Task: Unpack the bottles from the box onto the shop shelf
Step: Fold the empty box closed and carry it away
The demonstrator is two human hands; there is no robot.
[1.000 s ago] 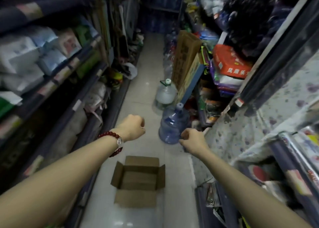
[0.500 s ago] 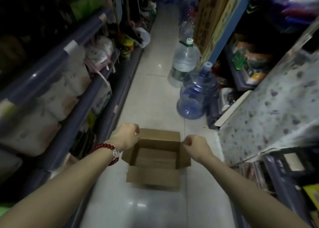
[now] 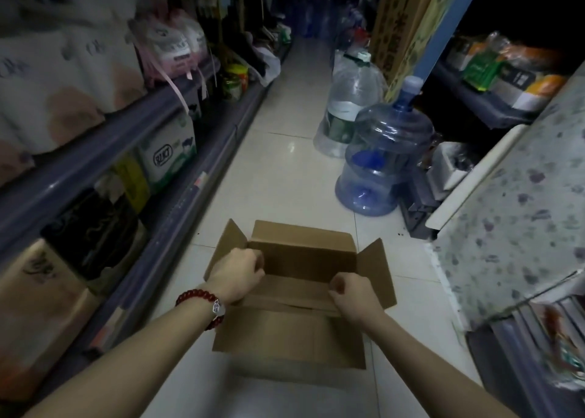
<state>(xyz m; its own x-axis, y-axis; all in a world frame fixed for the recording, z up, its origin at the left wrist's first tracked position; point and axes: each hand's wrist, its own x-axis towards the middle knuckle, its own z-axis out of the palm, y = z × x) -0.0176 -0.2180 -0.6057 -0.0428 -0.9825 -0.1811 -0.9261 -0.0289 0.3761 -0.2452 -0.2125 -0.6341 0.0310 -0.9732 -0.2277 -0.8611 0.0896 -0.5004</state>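
An open brown cardboard box [image 3: 294,338] sits on the pale tiled floor of a narrow shop aisle, all its flaps folded out. No bottles show inside it. My left hand [image 3: 235,272], with a red bead bracelet on the wrist, is curled into a fist over the box's left wall. My right hand [image 3: 351,294] is also curled, over the near right rim. Whether either hand grips the cardboard is unclear. Shop shelves [image 3: 104,151] run along the left.
A blue water jug [image 3: 380,158] and a clear one [image 3: 348,100] stand on the floor just beyond the box on the right. Packed goods fill the left shelves. A speckled cloth [image 3: 512,221] covers a counter at the right. The aisle runs on ahead.
The view has tipped down and closed in on the box. Both fists have dropped from mid-air to the box's rim.
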